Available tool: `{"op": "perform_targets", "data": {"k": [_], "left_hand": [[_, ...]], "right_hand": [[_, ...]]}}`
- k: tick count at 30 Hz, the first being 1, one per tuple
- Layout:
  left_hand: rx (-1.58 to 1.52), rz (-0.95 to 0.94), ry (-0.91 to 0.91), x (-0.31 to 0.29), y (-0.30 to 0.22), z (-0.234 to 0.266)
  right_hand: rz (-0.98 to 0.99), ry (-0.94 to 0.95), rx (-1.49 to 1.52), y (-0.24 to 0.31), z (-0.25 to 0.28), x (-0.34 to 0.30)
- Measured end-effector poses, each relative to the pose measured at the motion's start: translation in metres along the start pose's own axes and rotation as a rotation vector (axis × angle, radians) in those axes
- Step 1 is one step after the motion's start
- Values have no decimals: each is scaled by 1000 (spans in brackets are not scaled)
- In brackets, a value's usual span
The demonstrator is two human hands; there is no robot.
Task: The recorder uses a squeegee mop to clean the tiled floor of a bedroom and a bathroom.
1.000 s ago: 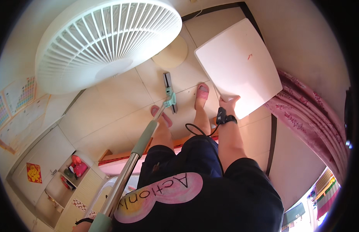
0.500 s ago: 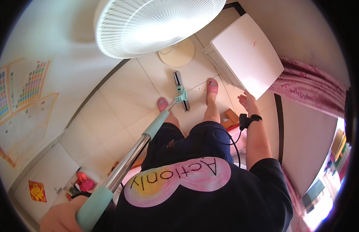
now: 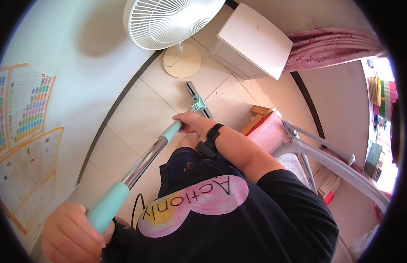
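A long mop with a silver pole [image 3: 145, 156] and teal grips slants across the head view from lower left to centre. Its narrow grey-and-teal mop head [image 3: 198, 101] rests on the tiled floor. My left hand [image 3: 72, 230] is wrapped round the thick teal grip at the pole's upper end. Farther down, the fingers of my right hand [image 3: 188, 122] close round the lower teal grip, near the mop head. A black band [image 3: 213, 133] circles my right wrist.
A white standing fan [image 3: 168, 22] on a round base stands ahead, beside a white cabinet [image 3: 254, 39]. To my right are a pink-covered seat [image 3: 269, 133] and a grey metal frame [image 3: 330, 162]. Posters [image 3: 28, 109] hang on the left wall; a pink curtain [image 3: 330, 48] hangs at right.
My right hand has left the cabinet's corner and taken hold of the mop's lower grip. The view has shifted, bringing the pink seat and metal frame on the right into sight.
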State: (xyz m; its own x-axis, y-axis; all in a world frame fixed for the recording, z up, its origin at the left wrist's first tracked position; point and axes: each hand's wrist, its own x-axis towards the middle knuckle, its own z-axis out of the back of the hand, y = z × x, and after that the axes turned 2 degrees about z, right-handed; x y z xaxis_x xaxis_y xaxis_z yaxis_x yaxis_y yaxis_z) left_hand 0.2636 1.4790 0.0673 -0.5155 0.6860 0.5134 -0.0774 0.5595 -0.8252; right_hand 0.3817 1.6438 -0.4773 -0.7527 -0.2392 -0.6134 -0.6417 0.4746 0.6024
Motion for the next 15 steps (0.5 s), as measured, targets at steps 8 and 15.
{"op": "perform_targets", "data": {"k": [8, 15], "left_hand": [[118, 103, -169, -96, -86, 14], [148, 639, 454, -107, -89, 29]], "right_hand": [[7, -365, -196, 6, -50, -33], [150, -842, 75, 53, -73, -86]]}}
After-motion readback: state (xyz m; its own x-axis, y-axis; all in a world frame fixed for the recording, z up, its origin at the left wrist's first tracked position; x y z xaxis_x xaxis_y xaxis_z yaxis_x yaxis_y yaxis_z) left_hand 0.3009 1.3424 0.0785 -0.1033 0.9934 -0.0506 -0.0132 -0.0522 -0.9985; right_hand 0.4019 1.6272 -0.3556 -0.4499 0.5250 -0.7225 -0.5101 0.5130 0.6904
